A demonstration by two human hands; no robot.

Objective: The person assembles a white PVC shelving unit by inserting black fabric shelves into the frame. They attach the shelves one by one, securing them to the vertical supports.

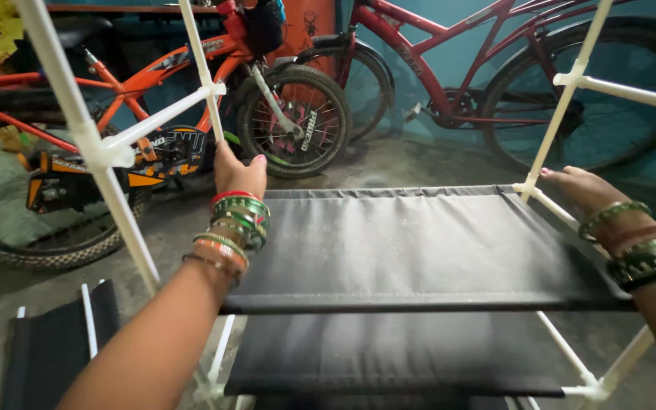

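A rack of white plastic tubes (77, 121) with black fabric shelves (411, 243) stands in front of me. My left hand (237, 173) grips the back left upright tube (203, 76) just above the upper shelf's far corner. My right hand (582, 186) rests on the side tube by the back right corner joint (527, 187), fingers curled over it. Both wrists carry several green and red bangles. A second black shelf (396, 353) hangs below the upper one.
An orange bicycle (153, 114) and a red bicycle (480, 68) lean against a teal wall behind the rack. A loose black fabric panel with white rods (55, 349) lies on the concrete floor at lower left.
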